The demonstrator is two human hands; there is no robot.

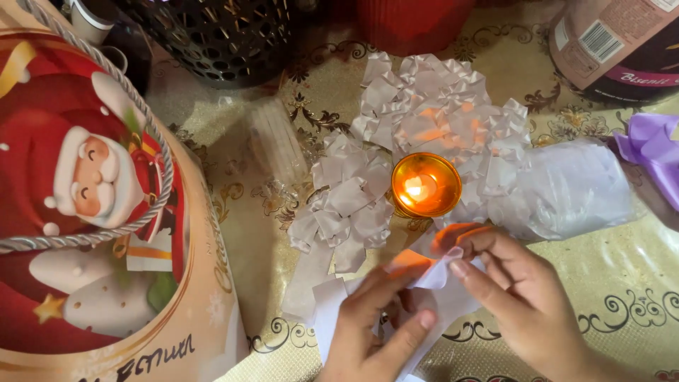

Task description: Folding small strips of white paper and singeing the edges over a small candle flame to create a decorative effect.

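My left hand (378, 329) and my right hand (520, 301) both pinch a strip of white ribbon (442, 283) low in the middle of the view, folding it just in front of a lit candle in a gold cup (425, 184). Around the candle lies a heap of several finished white ribbon loops (414, 117). More white ribbon (311, 279) trails off to the left of my left hand. The tips of my fingers hide part of the fold.
A gift bag with a red-suited bearded figure and a rope handle (92, 205) fills the left. A black mesh basket (212, 35) stands at the back, a clear plastic roll (573, 187) and lilac ribbon (654, 148) lie right, a dark tub (615, 42) beyond.
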